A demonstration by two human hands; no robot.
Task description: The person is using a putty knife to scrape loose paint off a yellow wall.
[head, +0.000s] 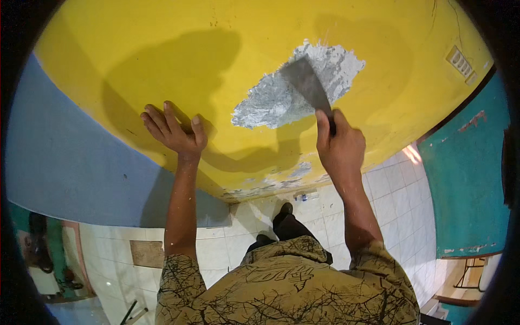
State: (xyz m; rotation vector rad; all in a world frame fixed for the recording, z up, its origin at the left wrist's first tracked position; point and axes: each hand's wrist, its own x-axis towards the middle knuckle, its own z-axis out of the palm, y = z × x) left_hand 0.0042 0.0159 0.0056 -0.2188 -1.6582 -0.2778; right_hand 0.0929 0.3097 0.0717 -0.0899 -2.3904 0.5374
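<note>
My right hand grips the dark handle of a wide scraper. Its metal blade points up and left, with its edge at the upper border of a bare grey-white patch on the yellow wall. Ragged paint edges surround that patch. To the left, my left hand holds nothing; its fingers are spread and its palm faces the yellow wall. Whether the palm presses on the wall is hard to tell. Smaller peeled spots show low on the same wall.
A blue-grey wall adjoins on the left. Power sockets sit at the upper right, near a teal wall. On the white tiled floor a clear plastic bottle lies by the wall's foot, near my dark shoes.
</note>
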